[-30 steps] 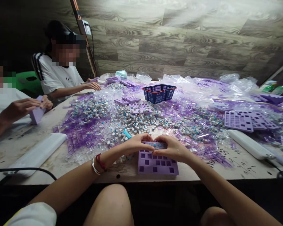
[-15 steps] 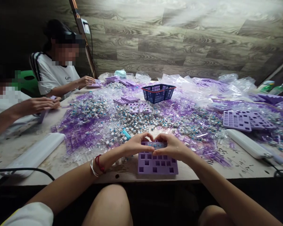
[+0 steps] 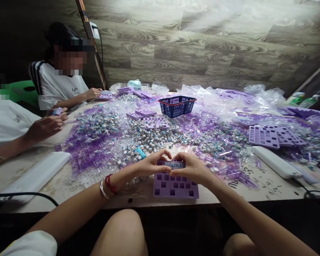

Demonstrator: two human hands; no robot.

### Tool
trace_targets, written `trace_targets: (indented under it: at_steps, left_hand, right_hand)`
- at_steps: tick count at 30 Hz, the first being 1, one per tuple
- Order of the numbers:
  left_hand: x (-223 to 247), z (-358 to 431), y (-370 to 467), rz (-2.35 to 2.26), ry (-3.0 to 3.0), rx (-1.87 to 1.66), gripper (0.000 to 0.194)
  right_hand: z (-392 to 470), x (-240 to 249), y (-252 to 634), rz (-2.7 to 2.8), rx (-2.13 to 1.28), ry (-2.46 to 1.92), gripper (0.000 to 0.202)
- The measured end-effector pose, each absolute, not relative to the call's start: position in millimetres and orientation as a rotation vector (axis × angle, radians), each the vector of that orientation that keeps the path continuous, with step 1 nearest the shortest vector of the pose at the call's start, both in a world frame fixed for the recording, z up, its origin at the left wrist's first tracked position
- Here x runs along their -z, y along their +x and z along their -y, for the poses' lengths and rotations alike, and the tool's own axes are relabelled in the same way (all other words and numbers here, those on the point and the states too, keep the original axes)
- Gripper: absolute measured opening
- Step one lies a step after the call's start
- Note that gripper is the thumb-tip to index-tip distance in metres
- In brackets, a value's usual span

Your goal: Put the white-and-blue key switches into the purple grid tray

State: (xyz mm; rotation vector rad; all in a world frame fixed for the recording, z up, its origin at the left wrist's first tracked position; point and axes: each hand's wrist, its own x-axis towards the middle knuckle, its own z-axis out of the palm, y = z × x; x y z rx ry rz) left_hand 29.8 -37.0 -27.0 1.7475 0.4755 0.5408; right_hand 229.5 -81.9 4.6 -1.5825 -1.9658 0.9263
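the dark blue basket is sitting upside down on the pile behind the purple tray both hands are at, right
Not quite: the dark blue basket is upright, its open top facing up, as the head view shows.

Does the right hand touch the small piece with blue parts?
Touching: the head view shows the right hand gripping the small piece at its right end.

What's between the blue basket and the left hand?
In the head view, heaped small white-and-blue pieces and a holed purple plate lie between the basket and the left hand.
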Motion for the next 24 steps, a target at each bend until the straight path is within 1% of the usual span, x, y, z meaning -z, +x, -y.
trace_targets:
  at_steps: [6, 8, 10, 13, 16, 19, 21, 24]
  left_hand:
    - [28, 37, 30, -0.546, 1.781, -0.536, 0.042]
    - [28, 38, 31, -0.573, 1.778, -0.500, 0.045]
    - [27, 37, 32, -0.612, 1.789, -0.538, 0.045]
    - [24, 32, 31, -0.723, 1.816, -0.785, 0.036]
    - [20, 22, 25, -0.960, 1.956, -1.081, 0.024]
    - [19, 12, 18, -1.236, 2.126, -1.192, 0.007]
    - [21, 7, 15, -1.333, 2.170, -1.160, 0.008]
    - [25, 3, 13, -1.392, 2.197, -1.118, 0.013]
  right_hand:
    - [82, 1, 228, 1.961, -0.940, -1.593, 0.035]
    - [82, 2, 229, 2.001, -0.893, -1.554, 0.036]
    - [81, 2, 231, 2.070, -0.836, -1.483, 0.034]
    - [77, 3, 234, 2.158, -0.793, -1.401, 0.029]
    - [71, 4, 233, 2.231, -0.746, -1.402, 0.034]
    - [66, 6, 229, 2.266, -0.636, -1.494, 0.037]
    - [62, 8, 224, 2.247, -0.518, -1.565, 0.038]
    - [57, 13, 215, 2.209, -0.330, -1.623, 0.033]
